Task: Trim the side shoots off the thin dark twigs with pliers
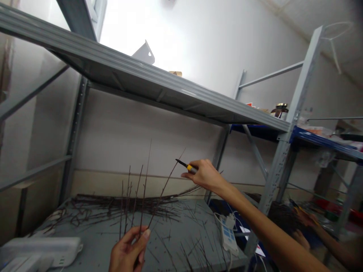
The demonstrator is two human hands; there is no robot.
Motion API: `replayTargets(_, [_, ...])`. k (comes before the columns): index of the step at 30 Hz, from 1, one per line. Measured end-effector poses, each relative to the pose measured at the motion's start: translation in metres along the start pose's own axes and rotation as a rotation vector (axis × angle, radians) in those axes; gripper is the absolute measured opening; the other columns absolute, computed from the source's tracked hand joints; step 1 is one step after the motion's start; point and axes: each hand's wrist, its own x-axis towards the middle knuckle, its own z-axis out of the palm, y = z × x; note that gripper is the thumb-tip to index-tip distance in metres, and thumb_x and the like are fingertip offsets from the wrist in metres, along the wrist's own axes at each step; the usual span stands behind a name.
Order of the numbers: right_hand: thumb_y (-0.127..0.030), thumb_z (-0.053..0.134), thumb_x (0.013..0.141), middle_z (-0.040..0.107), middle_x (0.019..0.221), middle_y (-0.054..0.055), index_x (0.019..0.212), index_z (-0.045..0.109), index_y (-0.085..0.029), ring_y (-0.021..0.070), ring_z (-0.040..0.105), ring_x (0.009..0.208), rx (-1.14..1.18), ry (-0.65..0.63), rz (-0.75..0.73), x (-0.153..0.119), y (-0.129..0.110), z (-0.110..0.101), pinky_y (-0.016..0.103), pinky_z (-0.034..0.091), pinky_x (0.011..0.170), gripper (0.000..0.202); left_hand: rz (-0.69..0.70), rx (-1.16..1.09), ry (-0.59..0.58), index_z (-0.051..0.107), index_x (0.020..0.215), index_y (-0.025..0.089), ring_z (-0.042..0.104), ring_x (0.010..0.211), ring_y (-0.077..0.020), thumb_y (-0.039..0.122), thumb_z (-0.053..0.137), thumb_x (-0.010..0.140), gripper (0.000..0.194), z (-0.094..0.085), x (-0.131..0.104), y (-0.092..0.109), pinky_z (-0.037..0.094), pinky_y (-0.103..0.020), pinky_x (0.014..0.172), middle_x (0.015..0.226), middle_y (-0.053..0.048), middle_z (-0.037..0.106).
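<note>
My left hand (129, 251), low in the middle, is closed around the lower ends of several thin dark twigs (145, 181) that fan upward. One long twig (164, 187) leans right, toward the tool in my other hand. Raised to the right, my right hand (205, 173) grips pruning shears (190, 169) with a yellow and grey handle. Their dark, narrow blade points left, with its tip close to the upper part of the leaning twig. Whether blade and twig touch, I cannot tell. Behind my left hand, a pile of dark branches (113, 204) lies across the grey shelf top (98, 249).
Short twig cuttings (195, 253) are scattered at the front right. A white power strip (228, 234) with plugs sits at the right edge, and a white device (56, 249) at the left. Overhead runs a metal shelf (159, 81). Another person's hand (304, 217) shows at far right.
</note>
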Motion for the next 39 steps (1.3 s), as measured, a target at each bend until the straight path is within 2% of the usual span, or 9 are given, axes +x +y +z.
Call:
replayTargets(4, [-0.049, 0.066, 0.087, 0.065, 0.061, 0.003, 0.076, 0.071, -0.020, 0.0164, 0.055, 0.058, -0.064, 0.002, 0.003, 0.002, 0.005, 0.028, 0.030, 0.037, 0.059, 0.032, 0.031, -0.019, -0.013, 0.073, 0.088, 0.013, 0.025, 0.036, -0.0015, 0.055, 0.089, 0.058, 0.054, 0.000, 0.003, 0.000, 0.015, -0.012, 0.032, 0.049, 0.009, 0.043])
replayTargets(7, [-0.052, 0.065, 0.089, 0.069, 0.071, 0.004, 0.080, 0.069, -0.021, 0.0187, 0.060, 0.063, -0.170, 0.038, -0.041, -0.005, -0.002, 0.038, 0.031, 0.034, 0.059, 0.032, 0.056, -0.031, 0.014, 0.074, 0.088, 0.014, 0.027, 0.037, -0.0019, 0.054, 0.089, 0.059, 0.052, -0.002, 0.007, -0.002, 0.016, -0.012, 0.032, 0.052, 0.009, 0.044])
replayTargets(11, [-0.051, 0.070, 0.088, 0.071, 0.091, 0.004, 0.094, 0.064, -0.022, 0.0209, 0.064, 0.077, -0.292, 0.098, -0.167, -0.020, -0.032, 0.034, 0.031, 0.034, 0.060, 0.031, 0.070, -0.041, 0.074, 0.073, 0.084, 0.014, 0.031, 0.039, -0.0025, 0.053, 0.090, 0.058, 0.050, -0.002, 0.011, -0.004, 0.018, -0.012, 0.033, 0.054, 0.009, 0.043])
replayTargets(18, [-0.050, 0.075, 0.085, 0.066, 0.100, 0.008, 0.103, 0.060, -0.019, 0.0284, 0.061, 0.092, -0.538, 0.027, -0.347, -0.031, -0.081, 0.032, 0.038, 0.044, 0.069, 0.039, 0.112, -0.025, 0.183, 0.073, 0.080, 0.016, 0.033, 0.036, -0.0038, 0.056, 0.090, 0.055, 0.051, 0.003, 0.012, -0.011, 0.022, -0.013, 0.034, 0.049, 0.009, 0.043])
replayTargets(28, [-0.046, 0.075, 0.085, 0.066, 0.100, 0.014, 0.109, 0.061, -0.015, 0.0297, 0.060, 0.089, -0.650, -0.021, -0.403, -0.029, -0.096, 0.039, 0.041, 0.048, 0.070, 0.042, 0.223, 0.043, 0.232, 0.076, 0.075, 0.017, 0.045, 0.043, -0.0091, 0.056, 0.091, 0.053, 0.048, -0.006, 0.013, -0.016, 0.030, -0.017, 0.035, 0.060, 0.002, 0.059])
replayTargets(32, [-0.045, 0.075, 0.085, 0.066, 0.099, 0.014, 0.107, 0.062, -0.014, 0.0302, 0.062, 0.089, -0.641, -0.049, -0.400, -0.030, -0.100, 0.039, 0.041, 0.049, 0.068, 0.040, 0.292, 0.085, 0.232, 0.077, 0.075, 0.016, 0.047, 0.047, -0.0108, 0.054, 0.089, 0.059, 0.043, -0.010, 0.012, -0.018, 0.031, -0.018, 0.036, 0.063, -0.001, 0.062])
replayTargets(34, [-0.036, 0.072, 0.088, 0.066, 0.097, 0.013, 0.105, 0.062, -0.014, 0.0298, 0.063, 0.086, -0.645, -0.056, -0.409, -0.030, -0.101, 0.039, 0.039, 0.048, 0.066, 0.030, 0.306, 0.080, 0.242, 0.077, 0.075, 0.016, 0.047, 0.046, -0.0110, 0.054, 0.089, 0.060, 0.042, -0.010, 0.010, -0.017, 0.031, -0.019, 0.036, 0.062, -0.001, 0.062])
replayTargets(37, [-0.014, 0.060, 0.092, 0.068, 0.092, 0.012, 0.099, 0.062, -0.015, 0.0270, 0.065, 0.080, -0.656, -0.083, -0.435, -0.028, -0.099, 0.040, 0.035, 0.043, 0.060, 0.007, 0.310, 0.063, 0.260, 0.076, 0.075, 0.017, 0.046, 0.046, -0.0110, 0.054, 0.089, 0.059, 0.042, -0.009, 0.006, -0.014, 0.032, -0.019, 0.037, 0.061, 0.000, 0.060])
replayTargets(39, [-0.007, 0.053, 0.093, 0.069, 0.089, 0.012, 0.096, 0.063, -0.015, 0.0258, 0.067, 0.077, -0.637, -0.116, -0.443, -0.027, -0.096, 0.042, 0.034, 0.040, 0.058, 0.013, 0.291, 0.053, 0.266, 0.075, 0.075, 0.017, 0.046, 0.047, -0.0108, 0.053, 0.089, 0.060, 0.042, -0.008, 0.004, -0.013, 0.031, -0.018, 0.037, 0.061, 0.000, 0.060])
